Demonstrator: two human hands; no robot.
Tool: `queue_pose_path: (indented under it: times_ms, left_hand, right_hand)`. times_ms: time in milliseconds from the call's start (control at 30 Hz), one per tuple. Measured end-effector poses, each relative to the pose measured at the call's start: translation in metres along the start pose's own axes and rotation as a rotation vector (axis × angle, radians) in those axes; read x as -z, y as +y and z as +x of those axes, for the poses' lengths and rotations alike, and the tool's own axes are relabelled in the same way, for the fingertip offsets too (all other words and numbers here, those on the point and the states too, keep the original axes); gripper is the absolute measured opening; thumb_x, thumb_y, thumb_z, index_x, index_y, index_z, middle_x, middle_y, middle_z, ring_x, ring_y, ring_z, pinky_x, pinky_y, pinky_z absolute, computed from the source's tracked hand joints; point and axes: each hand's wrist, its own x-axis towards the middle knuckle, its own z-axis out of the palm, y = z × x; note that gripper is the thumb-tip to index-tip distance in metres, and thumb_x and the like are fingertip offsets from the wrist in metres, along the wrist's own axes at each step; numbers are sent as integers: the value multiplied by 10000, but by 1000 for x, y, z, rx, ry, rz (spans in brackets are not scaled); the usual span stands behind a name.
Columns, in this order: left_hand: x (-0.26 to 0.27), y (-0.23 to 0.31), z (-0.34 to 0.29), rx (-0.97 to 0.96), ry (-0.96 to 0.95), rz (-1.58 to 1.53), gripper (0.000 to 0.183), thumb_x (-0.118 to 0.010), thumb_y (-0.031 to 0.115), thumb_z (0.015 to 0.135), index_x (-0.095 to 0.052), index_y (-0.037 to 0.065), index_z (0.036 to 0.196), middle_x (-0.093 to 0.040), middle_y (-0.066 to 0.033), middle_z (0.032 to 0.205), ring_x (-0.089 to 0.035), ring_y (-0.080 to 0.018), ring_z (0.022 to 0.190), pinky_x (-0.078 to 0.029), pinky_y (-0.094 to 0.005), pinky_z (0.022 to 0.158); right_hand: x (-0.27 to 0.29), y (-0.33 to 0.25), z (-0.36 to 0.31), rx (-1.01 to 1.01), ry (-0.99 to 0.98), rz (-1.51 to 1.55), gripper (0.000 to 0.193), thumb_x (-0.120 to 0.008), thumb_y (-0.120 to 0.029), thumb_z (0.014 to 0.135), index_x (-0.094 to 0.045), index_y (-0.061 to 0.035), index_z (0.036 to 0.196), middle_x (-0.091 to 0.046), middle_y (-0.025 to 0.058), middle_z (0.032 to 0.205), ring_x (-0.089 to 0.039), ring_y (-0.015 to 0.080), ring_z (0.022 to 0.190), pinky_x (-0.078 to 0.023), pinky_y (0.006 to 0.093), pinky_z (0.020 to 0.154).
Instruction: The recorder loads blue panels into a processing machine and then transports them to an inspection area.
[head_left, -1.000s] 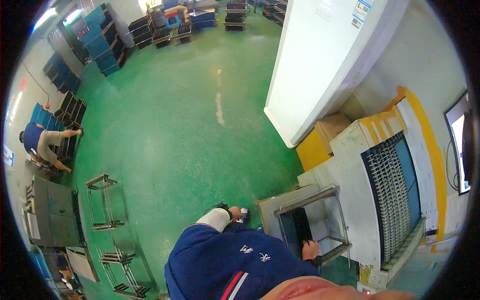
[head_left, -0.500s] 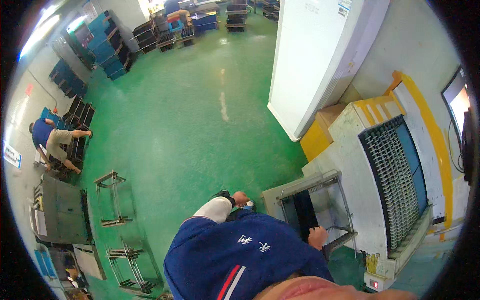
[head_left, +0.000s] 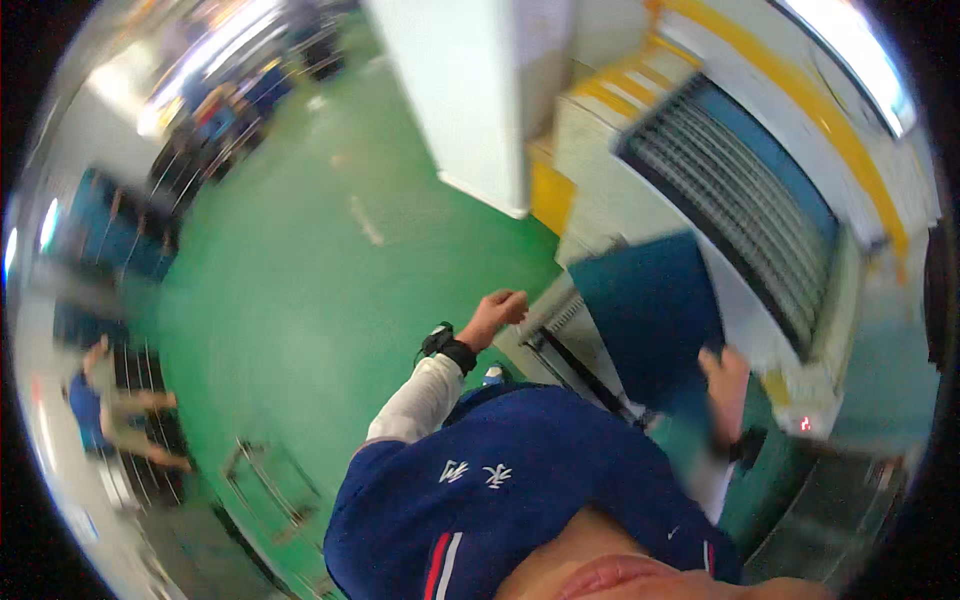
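My right hand (head_left: 727, 385) grips the near right edge of a dark blue flat board (head_left: 655, 315), its fingers closed around the rim. The board is raised and tilted above a slotted metal rack (head_left: 567, 318), and partly covers it. Whether the board's lower edge still touches the rack cannot be seen. Off the rack's left end, my left hand (head_left: 495, 316) hovers over the floor with its fingers curled in and nothing showing in them. A machine with rows of rollers (head_left: 730, 200) stands just beyond the board.
A tall white cabinet (head_left: 455, 95) rises ahead, beside a yellow box (head_left: 553, 195). An empty metal frame (head_left: 270, 485) stands on the green floor at the left. Another person (head_left: 95, 410) bends by dark racks at the far left. A screen (head_left: 850, 50) hangs at upper right.
My right hand has brought the blue board up from the rack, toward the roller machine. My left hand has moved forward and slightly right. The whole view has swung to the right.
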Motion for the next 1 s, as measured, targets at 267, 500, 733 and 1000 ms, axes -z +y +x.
queue_pose_path:
  times_ms: [267,500,733,1000]
  left_hand:
    - [-53,32,13,158,-369,18,561,-568,426,949,-486,-9,1294,-555,-135,1259,-542,-239,1143,-436,-381,972]
    - [-78,36,12,250,-528,-278,518,-535,382,972,-446,26,1338,-540,-141,1296,-540,-277,1158,-422,-419,1003]
    - [-105,74,53,127,-410,-418,410,-533,315,983,-474,34,1276,-545,-133,1250,-552,-277,1135,-462,-412,963]
    - [-163,84,76,243,-400,-504,343,-465,253,1017,-416,16,1261,-478,-138,1275,-543,-275,1106,-472,-414,961]
  right_hand:
    - [25,12,41,-29,346,560,236,-645,-223,901,-683,4,954,-657,33,867,-594,104,784,-473,259,727]
    - [-1,87,106,248,247,214,196,-568,-55,938,-633,37,1099,-662,83,974,-626,174,830,-511,311,772]
    - [-17,99,217,-670,58,1337,337,-691,-108,844,-635,-95,1176,-657,65,1029,-623,221,901,-488,318,810]
    - [-15,161,224,66,377,643,257,-680,-209,848,-666,-24,1026,-670,98,947,-628,209,832,-488,344,761]
